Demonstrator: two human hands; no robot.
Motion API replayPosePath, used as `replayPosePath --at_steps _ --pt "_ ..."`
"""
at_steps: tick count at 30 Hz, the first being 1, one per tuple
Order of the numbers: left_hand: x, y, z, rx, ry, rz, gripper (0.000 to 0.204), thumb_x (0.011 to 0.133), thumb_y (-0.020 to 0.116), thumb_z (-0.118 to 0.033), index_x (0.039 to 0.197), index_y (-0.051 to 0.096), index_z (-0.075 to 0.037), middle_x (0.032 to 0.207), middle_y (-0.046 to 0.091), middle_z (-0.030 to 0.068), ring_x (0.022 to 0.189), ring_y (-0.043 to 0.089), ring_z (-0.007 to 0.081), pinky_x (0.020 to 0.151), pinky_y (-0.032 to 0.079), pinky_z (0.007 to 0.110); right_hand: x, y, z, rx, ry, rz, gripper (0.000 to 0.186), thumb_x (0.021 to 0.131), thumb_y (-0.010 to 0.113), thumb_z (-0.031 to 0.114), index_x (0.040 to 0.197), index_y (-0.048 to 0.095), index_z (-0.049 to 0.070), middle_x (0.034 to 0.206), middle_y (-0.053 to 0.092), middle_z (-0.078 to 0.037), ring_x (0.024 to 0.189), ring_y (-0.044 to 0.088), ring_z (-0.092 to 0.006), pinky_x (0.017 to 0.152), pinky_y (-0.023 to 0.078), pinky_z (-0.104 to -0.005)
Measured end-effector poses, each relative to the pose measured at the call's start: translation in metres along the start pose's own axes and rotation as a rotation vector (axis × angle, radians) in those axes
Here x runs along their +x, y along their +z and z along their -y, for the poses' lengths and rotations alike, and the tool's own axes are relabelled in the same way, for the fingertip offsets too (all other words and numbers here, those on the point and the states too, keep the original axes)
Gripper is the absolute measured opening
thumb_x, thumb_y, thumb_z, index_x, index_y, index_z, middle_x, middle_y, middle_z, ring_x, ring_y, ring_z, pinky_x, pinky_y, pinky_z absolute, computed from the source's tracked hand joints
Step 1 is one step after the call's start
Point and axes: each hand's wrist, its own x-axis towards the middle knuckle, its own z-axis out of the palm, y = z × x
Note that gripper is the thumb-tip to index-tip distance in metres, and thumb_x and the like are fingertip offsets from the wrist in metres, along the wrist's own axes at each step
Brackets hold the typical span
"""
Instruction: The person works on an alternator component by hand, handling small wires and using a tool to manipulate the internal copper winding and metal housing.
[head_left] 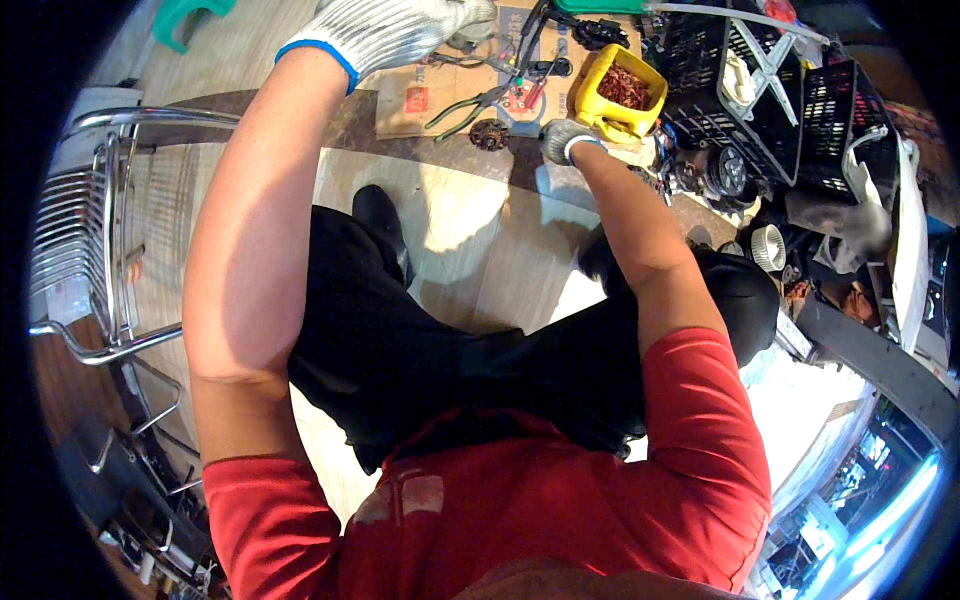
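Pale wooden flooring runs under a curved dark worktop (350,115) at the far side of the scene, and a steel-tube chair (95,230) stands at the left. Looking down, the person's red shirt and black trousers fill the near part of the view, with both forearms stretching away to the worktop. The left hand (385,30), in a white knit glove with a blue cuff, lies far out over the clutter at the top edge; its fingers run out of sight, so I cannot tell whether they are apart or closed on anything. The right hand (563,140), gloved the same way, sits at the worktop's near edge with its fingers curled together, though what they press on is hidden. Just left of it lies a small dark toothed wheel (489,133), and beyond that green-handled pliers (470,108) rest on a sheet of cardboard (420,100). Just beyond the right hand stands a yellow tub (600,105) of reddish-brown bits, with black plastic crates (760,90) further right.
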Motion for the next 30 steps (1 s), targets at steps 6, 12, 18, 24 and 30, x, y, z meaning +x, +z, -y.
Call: replayPosePath --at_steps 6,12,18,24,30 --pt "0.011 0.005 0.001 0.038 -0.028 0.039 0.048 0.095 0.05 -0.047 0.096 0.066 -0.002 0.091 0.068 0.0252 0.09 0.066 0.0421 0.079 0.051 0.049 0.008 0.009 0.033 0.084 0.091 -0.055 0.03 0.079 0.056 0.016 0.1 0.073 0.004 0.11 0.07 -0.02 0.104 0.068 -0.0332 0.088 0.054 -0.0445" --pt "0.008 -0.006 -0.006 -0.002 -0.027 0.107 0.044 0.095 0.051 -0.043 0.096 0.066 -0.002 0.088 0.069 0.0232 0.086 0.068 0.0394 0.077 0.053 0.047 0.013 0.003 0.058 0.099 0.112 -0.14 0.04 0.085 0.058 0.024 0.122 0.062 0.009 0.125 0.065 -0.016 0.114 0.064 -0.0336 0.093 0.052 -0.0457" --pt "0.018 0.0 -0.007 0.074 -0.056 0.16 0.043 0.094 0.055 -0.045 0.098 0.066 -0.004 0.08 0.069 0.0199 0.079 0.069 0.0376 0.074 0.055 0.045 0.031 0.027 0.078 0.026 0.121 -0.262 0.036 0.093 0.047 0.021 0.124 0.058 0.006 0.122 0.064 -0.016 0.109 0.066 -0.033 0.086 0.054 -0.047" --pt "0.018 0.044 0.02 0.003 0.083 -0.031 0.047 0.094 0.054 -0.048 0.114 0.067 -0.007 0.104 0.069 0.0194 0.097 0.065 0.0382 0.084 0.051 0.046 0.049 0.038 0.093 0.085 0.157 -0.352 0.032 0.091 0.048 0.019 0.119 0.056 0.006 0.116 0.065 -0.018 0.104 0.068 -0.0331 0.085 0.055 -0.0442" --pt "0.019 0.043 0.025 0.037 0.162 -0.023 0.039 0.09 0.063 -0.04 0.107 0.067 -0.005 0.088 0.068 0.0203 0.08 0.066 0.0401 0.07 0.053 0.048 0.047 0.041 0.112 -0.053 0.136 -0.385 0.034 0.086 0.052 0.013 0.118 0.059 0.003 0.113 0.064 -0.018 0.096 0.068 -0.0304 0.069 0.055 -0.0457"
